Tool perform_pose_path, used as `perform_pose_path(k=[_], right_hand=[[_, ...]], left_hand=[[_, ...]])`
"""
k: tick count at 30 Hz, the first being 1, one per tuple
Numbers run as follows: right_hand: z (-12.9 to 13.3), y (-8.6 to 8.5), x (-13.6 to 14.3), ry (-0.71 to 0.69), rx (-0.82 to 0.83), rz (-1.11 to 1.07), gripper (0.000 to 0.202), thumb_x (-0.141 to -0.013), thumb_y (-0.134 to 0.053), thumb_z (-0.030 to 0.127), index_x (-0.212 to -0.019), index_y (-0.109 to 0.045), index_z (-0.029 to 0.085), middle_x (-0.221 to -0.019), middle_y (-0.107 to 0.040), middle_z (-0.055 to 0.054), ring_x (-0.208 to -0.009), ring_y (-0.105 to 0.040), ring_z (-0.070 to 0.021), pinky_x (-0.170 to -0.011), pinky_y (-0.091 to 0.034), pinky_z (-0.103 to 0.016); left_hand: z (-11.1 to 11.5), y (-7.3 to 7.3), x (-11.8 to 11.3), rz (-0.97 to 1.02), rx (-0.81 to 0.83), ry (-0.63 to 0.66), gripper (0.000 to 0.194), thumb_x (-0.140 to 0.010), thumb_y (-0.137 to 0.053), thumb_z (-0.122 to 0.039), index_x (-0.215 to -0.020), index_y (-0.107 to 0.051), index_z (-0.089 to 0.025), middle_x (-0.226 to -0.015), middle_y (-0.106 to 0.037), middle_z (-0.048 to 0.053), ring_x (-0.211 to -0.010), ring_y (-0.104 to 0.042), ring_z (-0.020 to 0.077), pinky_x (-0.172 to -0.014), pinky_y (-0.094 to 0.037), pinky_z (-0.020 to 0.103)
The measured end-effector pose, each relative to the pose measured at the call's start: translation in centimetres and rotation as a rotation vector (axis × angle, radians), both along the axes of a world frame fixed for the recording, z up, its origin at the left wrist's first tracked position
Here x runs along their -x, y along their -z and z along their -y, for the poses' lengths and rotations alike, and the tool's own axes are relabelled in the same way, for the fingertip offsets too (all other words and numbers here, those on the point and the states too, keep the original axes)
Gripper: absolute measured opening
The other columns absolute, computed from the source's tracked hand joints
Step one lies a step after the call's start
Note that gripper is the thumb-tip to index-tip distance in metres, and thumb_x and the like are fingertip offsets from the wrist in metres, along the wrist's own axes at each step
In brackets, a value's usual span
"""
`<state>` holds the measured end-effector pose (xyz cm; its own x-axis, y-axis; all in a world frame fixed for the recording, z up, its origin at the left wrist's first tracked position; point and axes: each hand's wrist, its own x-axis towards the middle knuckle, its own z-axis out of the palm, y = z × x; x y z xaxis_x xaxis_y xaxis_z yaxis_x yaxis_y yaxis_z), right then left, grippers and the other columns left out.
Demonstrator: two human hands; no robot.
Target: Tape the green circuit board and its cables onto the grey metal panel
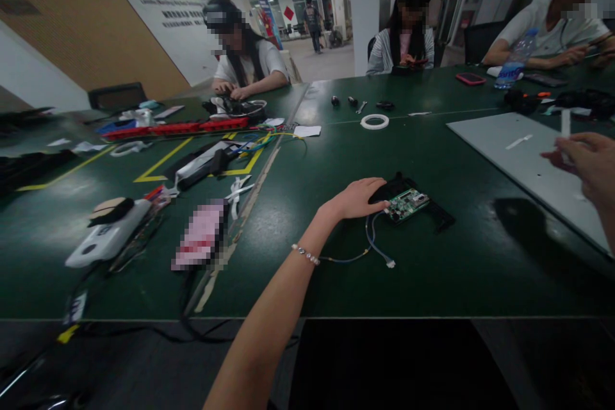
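I note the left hand (358, 199), loosely spread, touching the circuit board (408, 205) on the table (432, 282); the right hand (587, 157) pinches a white strip (565, 122). Caution: a snagged cable (380, 254) could drag the board

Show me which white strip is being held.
The white strip sticking up from the right hand; another strip lies slantwise on the grey panel, untouched.
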<state>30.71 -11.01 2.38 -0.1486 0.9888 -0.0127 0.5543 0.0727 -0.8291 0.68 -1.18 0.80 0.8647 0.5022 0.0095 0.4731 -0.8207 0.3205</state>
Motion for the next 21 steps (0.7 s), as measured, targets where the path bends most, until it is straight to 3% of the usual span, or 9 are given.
perform_pose_path(k=[7,12,14,16,18,21], right_hand=[[-1.7,0.1,6.6,-0.063,0.07,-0.273,0.038,-0.077,-0.059,0.06,-0.091,-0.067,0.026,-0.067,-0.061,0.0,-0.062,-0.058,-0.0138,-0.05,-0.043,-0.026],[-2.5,-0.3,14.0,-0.123,0.195,-0.555,0.027,-0.076,-0.066,0.05,-0.076,-0.066,0.022,-0.068,-0.058,0.001,-0.054,-0.05,-0.0061,-0.041,-0.03,-0.019],[-2.9,0.0,16.1,-0.137,0.246,-0.509,0.029,-0.075,-0.068,0.049,-0.071,-0.066,0.021,-0.068,-0.062,-0.002,-0.053,-0.053,-0.0075,-0.039,-0.03,-0.019],[-3.4,0.6,17.1,-0.136,0.247,-0.393,0.033,-0.072,-0.071,0.05,-0.061,-0.064,0.019,-0.061,-0.063,-0.003,-0.05,-0.055,-0.0097,-0.037,-0.03,-0.02],[-3.8,1.3,17.2,-0.17,0.203,-0.284,0.04,-0.071,-0.07,0.054,-0.053,-0.06,0.019,-0.053,-0.061,-0.003,-0.044,-0.055,-0.0109,-0.035,-0.032,-0.022],[-4.3,1.6,16.8,-0.25,0.121,-0.119,0.05,-0.074,-0.063,0.062,-0.047,-0.058,0.02,-0.047,-0.058,-0.002,-0.039,-0.052,-0.0106,-0.036,-0.037,-0.025]], left_hand=[[-0.1,0.7,-0.1,0.013,-0.057,0.005,0.064,-0.093,-0.037,-0.055,-0.141,-0.033,-0.014,-0.146,-0.04,0.013,-0.135,-0.036,0.0245,-0.112,-0.029,0.043],[-0.7,1.5,-0.1,0.018,-0.033,0.054,0.041,-0.09,-0.045,-0.043,-0.123,-0.052,-0.02,-0.128,-0.057,0.009,-0.119,-0.053,0.0237,-0.103,-0.041,0.038],[-1.0,1.8,0.1,0.005,-0.03,0.052,0.043,-0.086,-0.052,-0.04,-0.125,-0.051,-0.022,-0.13,-0.057,0.008,-0.121,-0.051,0.0248,-0.103,-0.041,0.039],[-1.2,2.0,0.3,0.001,-0.057,0.04,0.06,-0.079,-0.061,-0.037,-0.134,-0.043,-0.021,-0.139,-0.049,0.01,-0.129,-0.044,0.0264,-0.107,-0.037,0.041],[-1.2,2.1,0.5,-0.021,-0.083,0.031,0.074,-0.074,-0.066,-0.035,-0.14,-0.036,-0.018,-0.147,-0.039,0.013,-0.136,-0.035,0.0275,-0.111,-0.032,0.043],[-1.0,1.9,0.5,-0.063,-0.097,0.007,0.078,-0.074,-0.068,-0.035,-0.142,-0.033,-0.018,-0.15,-0.033,0.014,-0.139,-0.031,0.0284,-0.112,-0.029,0.045]])
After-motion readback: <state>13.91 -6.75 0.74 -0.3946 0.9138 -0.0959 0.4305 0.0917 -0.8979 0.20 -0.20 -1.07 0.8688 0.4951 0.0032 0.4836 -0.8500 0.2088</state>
